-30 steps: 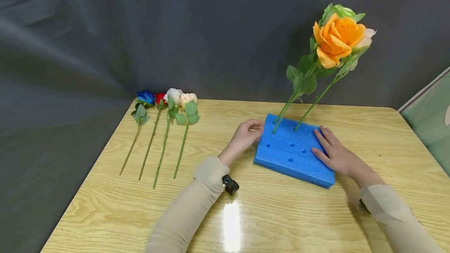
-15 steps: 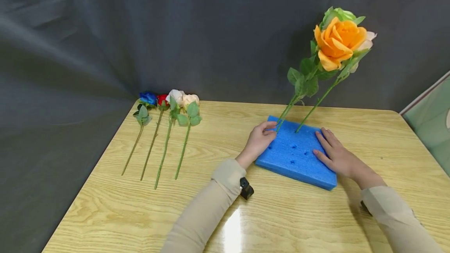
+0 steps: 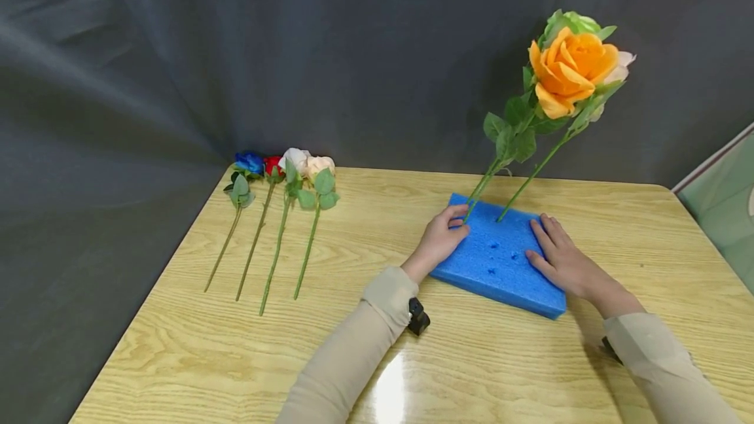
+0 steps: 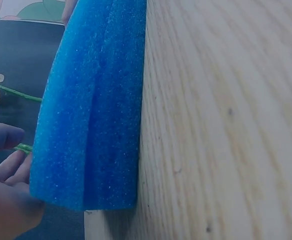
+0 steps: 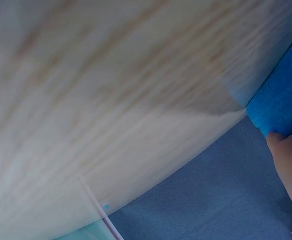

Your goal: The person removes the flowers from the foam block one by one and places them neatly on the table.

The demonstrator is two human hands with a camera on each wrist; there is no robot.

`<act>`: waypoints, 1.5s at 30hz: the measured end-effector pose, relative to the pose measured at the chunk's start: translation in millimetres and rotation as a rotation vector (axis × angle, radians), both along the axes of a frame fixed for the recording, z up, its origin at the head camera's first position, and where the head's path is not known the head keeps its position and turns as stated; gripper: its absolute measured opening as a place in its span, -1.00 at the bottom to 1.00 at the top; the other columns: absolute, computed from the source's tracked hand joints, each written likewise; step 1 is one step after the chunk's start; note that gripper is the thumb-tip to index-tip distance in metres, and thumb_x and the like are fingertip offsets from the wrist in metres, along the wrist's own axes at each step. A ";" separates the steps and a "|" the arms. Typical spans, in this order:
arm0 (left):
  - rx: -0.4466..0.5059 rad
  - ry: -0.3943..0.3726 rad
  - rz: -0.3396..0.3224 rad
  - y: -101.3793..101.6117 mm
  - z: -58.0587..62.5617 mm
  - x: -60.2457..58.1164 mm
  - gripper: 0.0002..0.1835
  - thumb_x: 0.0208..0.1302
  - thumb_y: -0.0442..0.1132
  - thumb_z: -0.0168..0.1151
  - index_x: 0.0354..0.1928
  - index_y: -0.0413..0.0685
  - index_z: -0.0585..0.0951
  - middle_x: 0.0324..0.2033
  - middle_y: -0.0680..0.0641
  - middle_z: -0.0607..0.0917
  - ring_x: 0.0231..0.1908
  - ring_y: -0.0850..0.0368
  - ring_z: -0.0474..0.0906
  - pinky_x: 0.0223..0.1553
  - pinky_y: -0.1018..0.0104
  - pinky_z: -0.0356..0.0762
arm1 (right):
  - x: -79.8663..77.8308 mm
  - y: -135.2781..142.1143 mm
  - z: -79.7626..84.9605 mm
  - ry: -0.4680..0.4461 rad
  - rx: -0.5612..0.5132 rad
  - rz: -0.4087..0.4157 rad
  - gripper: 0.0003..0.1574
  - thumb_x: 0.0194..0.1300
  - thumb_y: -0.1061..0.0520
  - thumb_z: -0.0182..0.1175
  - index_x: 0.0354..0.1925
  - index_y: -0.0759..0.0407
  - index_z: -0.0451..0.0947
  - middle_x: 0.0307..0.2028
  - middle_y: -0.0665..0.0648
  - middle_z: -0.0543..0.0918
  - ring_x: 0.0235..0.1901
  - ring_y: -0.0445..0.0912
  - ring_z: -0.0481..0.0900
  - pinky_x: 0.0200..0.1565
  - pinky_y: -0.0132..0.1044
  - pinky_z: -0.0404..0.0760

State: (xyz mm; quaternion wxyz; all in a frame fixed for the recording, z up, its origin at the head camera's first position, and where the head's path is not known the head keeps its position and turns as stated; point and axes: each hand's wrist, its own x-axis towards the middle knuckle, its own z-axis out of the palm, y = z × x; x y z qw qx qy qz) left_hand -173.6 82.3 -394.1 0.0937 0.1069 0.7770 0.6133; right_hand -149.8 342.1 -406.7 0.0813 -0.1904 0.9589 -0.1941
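Note:
A blue foam block (image 3: 471,260) with several small holes lies on the table, also filling much of the left wrist view. From its far side rise an orange rose (image 3: 568,74), a green rose (image 3: 580,22) and a pale rose (image 3: 620,69), their stems leaning right. My left hand (image 3: 438,239) is at the block's far left corner, thumb and fingers pinching a green stem (image 4: 24,147) low, close to the foam. With fingers spread and straight, my right hand (image 3: 565,265) rests on the block's right side.
On the left of the wooden table (image 3: 194,358) lie a blue rose (image 3: 250,163), a red rose (image 3: 273,165), a white rose (image 3: 294,159) and a cream rose (image 3: 319,167), stems pointing toward me. A dark cloth (image 3: 377,64) hangs behind the table.
My left hand has moved right, from the block's left edge to the stems, and its fingers have closed in on one. The right hand stays on the foam.

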 end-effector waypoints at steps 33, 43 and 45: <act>-0.007 0.115 0.129 1.8 -5.9 -0.7 -0.77 0.37 -0.23 0.14 -0.05 -0.21 0.60 -0.09 -0.17 0.68 -0.06 0.04 0.61 -0.07 0.52 0.55 | -0.8 -2.0 2.7 -0.021 0.004 -0.003 -0.09 0.51 -0.12 -0.21 0.48 0.37 -0.33 0.46 0.50 -0.32 0.45 0.36 -0.43 0.37 0.38 -0.20; 0.004 0.121 0.198 2.9 -9.4 -0.9 -0.80 0.40 -0.23 0.09 -0.07 -0.20 0.54 -0.12 -0.18 0.66 -0.11 0.01 0.62 -0.21 0.55 0.53 | -0.5 -1.1 1.5 -0.019 0.005 -0.008 -0.09 0.51 -0.12 -0.21 0.48 0.35 -0.34 0.46 0.49 -0.32 0.46 0.34 -0.44 0.36 0.41 -0.17; 0.021 0.101 0.212 3.5 -10.5 -0.8 -0.80 0.41 -0.21 0.09 -0.06 -0.18 0.53 -0.12 -0.17 0.65 -0.12 0.03 0.62 -0.27 0.57 0.51 | -0.7 -1.1 1.1 -0.017 0.004 -0.006 -0.09 0.51 -0.12 -0.21 0.48 0.35 -0.34 0.46 0.49 -0.32 0.46 0.34 -0.44 0.36 0.41 -0.17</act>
